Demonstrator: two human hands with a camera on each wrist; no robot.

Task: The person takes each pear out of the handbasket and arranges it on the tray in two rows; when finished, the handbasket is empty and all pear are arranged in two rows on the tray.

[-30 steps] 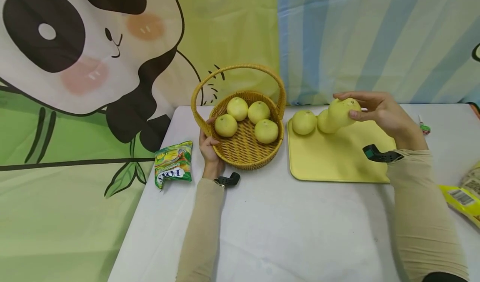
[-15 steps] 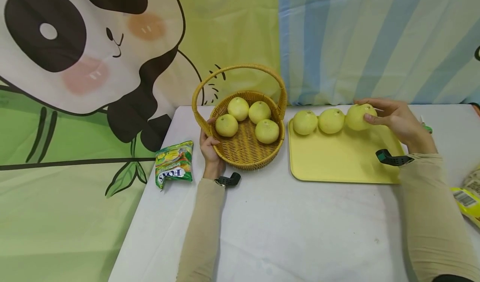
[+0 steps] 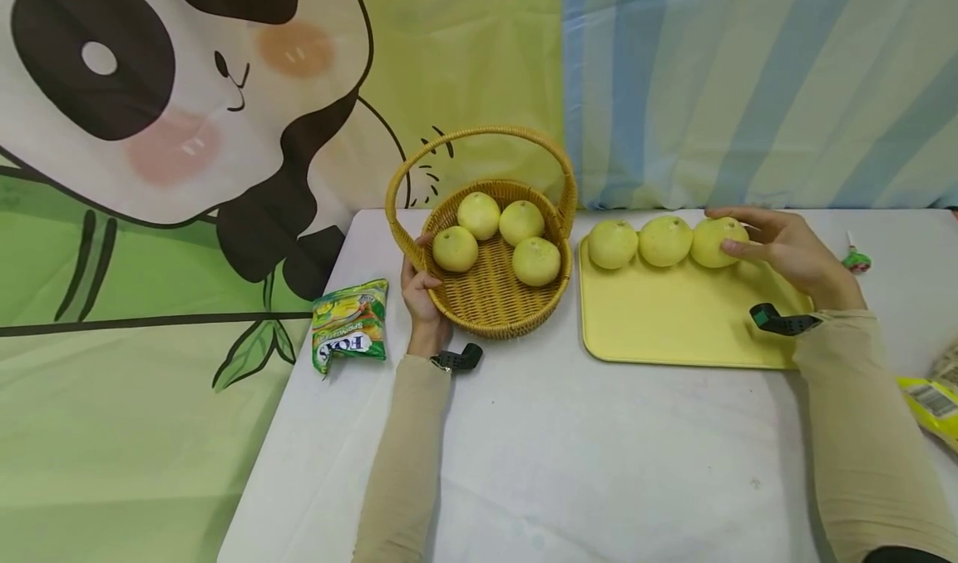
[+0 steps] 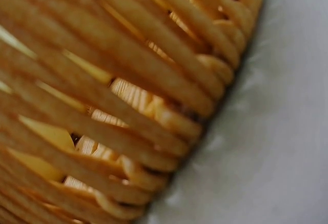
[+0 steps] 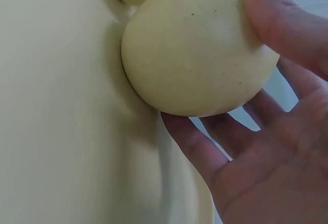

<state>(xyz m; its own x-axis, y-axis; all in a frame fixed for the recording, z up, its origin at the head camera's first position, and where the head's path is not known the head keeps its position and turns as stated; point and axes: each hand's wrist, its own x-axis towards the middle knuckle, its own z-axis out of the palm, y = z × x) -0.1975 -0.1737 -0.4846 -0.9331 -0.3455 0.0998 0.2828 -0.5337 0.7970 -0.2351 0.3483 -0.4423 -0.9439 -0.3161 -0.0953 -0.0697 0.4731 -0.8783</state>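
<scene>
My left hand (image 3: 422, 297) grips the left side of a wicker basket (image 3: 497, 318), its thumb by the rim. Several round yellow-green fruits (image 3: 535, 261) lie inside the basket, whose arched handle stands up. In the left wrist view the basket's woven wall (image 4: 97, 80) fills much of the picture, and the hand is out of sight. On the yellow tray (image 3: 688, 322), three similar fruits form a row along the far edge. My right hand (image 3: 797, 251) holds the rightmost round yellow-green fruit (image 3: 718, 242) between thumb and fingers. The right wrist view shows that fruit (image 5: 195, 49) resting against the tray.
A green snack bag (image 3: 349, 326) lies left of the basket. A green-wrapped lollipop (image 3: 856, 259) is behind my right wrist, and a yellow package (image 3: 931, 401) sits at the right edge. Behind the white table (image 3: 599, 463) hangs a printed panda cloth (image 3: 464, 47).
My right hand has moved right and lowered the fruit onto the tray, to the end of the row beside the other two. My left hand has stayed on the basket.
</scene>
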